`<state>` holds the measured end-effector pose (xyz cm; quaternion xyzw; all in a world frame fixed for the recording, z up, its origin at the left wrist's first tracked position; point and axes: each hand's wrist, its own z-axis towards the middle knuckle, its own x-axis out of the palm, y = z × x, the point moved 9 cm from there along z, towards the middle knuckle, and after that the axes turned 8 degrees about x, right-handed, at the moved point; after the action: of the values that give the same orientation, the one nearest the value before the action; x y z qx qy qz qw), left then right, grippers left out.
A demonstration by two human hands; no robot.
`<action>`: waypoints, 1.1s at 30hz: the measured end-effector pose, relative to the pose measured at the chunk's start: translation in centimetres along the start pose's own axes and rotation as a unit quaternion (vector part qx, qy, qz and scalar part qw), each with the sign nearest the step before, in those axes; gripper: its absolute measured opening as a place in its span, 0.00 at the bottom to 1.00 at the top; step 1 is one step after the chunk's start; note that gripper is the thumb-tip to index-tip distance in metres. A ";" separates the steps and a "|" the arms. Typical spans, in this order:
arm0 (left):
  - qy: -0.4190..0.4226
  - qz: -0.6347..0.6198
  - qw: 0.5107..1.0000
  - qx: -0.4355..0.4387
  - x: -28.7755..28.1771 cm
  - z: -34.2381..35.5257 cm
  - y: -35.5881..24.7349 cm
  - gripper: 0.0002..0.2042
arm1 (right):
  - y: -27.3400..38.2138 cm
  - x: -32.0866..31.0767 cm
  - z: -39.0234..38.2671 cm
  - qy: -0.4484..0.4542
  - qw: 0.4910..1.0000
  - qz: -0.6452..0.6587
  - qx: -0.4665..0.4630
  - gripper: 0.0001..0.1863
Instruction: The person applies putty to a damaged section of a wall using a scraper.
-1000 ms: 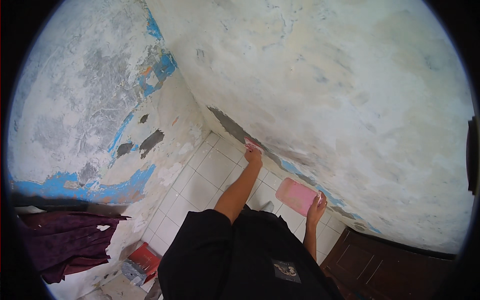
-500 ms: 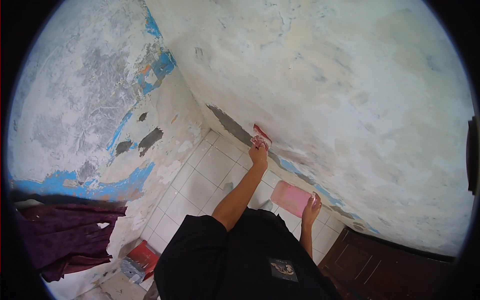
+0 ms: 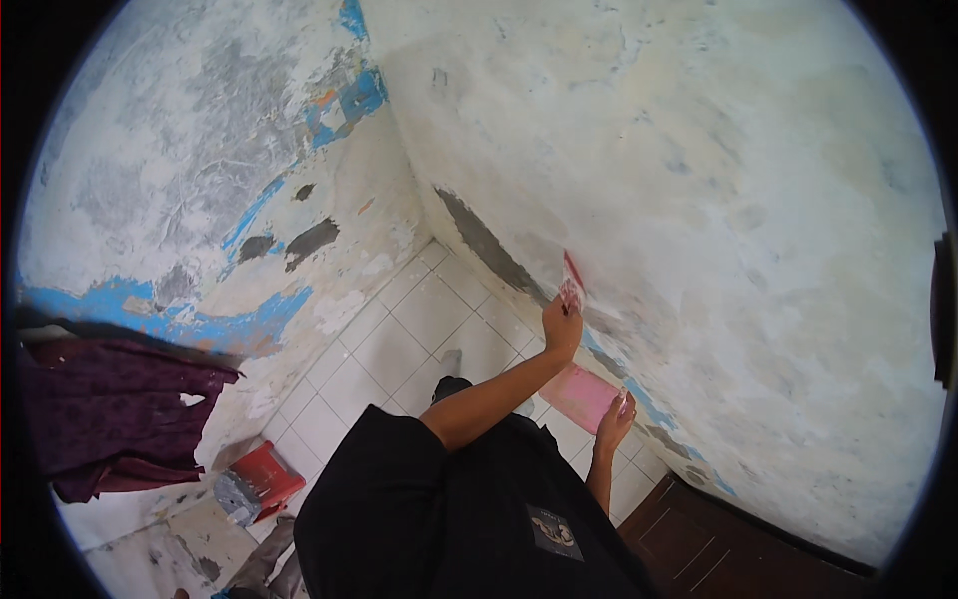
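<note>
My left hand (image 3: 562, 329) is closed around a red putty scraper (image 3: 572, 283) smeared with white filler. The scraper's blade edge is at the large wall (image 3: 699, 230), just above a dark grey bare strip (image 3: 484, 240) near its foot; whether it touches, I cannot tell. Lower down and to the right, my right hand (image 3: 613, 424) grips the end of a pink rectangular board or shallow tray (image 3: 577, 397) with pale smears on it. My left forearm covers part of the pink piece's near left corner.
White floor tiles (image 3: 429, 309) run along the wall into the corner. At the left hang a purple cloth (image 3: 120, 419) and, below it, a red bucket (image 3: 274, 474) with grey stains. A dark brown panelled door (image 3: 699, 539) is at lower right. Blue paint (image 3: 230, 324) shows on the left wall.
My left hand and the scraper have moved right and slightly down along the wall, and the scraper is turned more upright. The view has shifted; my right hand still holds the pink piece.
</note>
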<state>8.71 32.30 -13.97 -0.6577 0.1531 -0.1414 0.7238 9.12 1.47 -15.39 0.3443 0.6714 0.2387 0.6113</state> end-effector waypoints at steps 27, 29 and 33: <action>-0.066 -0.214 0.963 -0.149 -2.3 4.6 0.8 0.06 | 1.1 -0.9 0.3 -0.019 1.000 -0.001 -0.012 0.23; -0.120 -0.059 0.989 -0.063 -3.8 5.6 2.2 0.07 | 2.2 -0.6 0.3 -0.011 1.000 0.003 -0.014 0.22; -0.083 0.119 0.988 -0.044 1.1 6.4 3.4 0.16 | 3.0 1.0 -0.1 0.004 0.999 0.006 -0.051 0.22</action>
<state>12.32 38.00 -16.82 -0.6756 0.1757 0.0079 0.7160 9.49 4.18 -13.75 0.3157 0.6584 0.2781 0.6241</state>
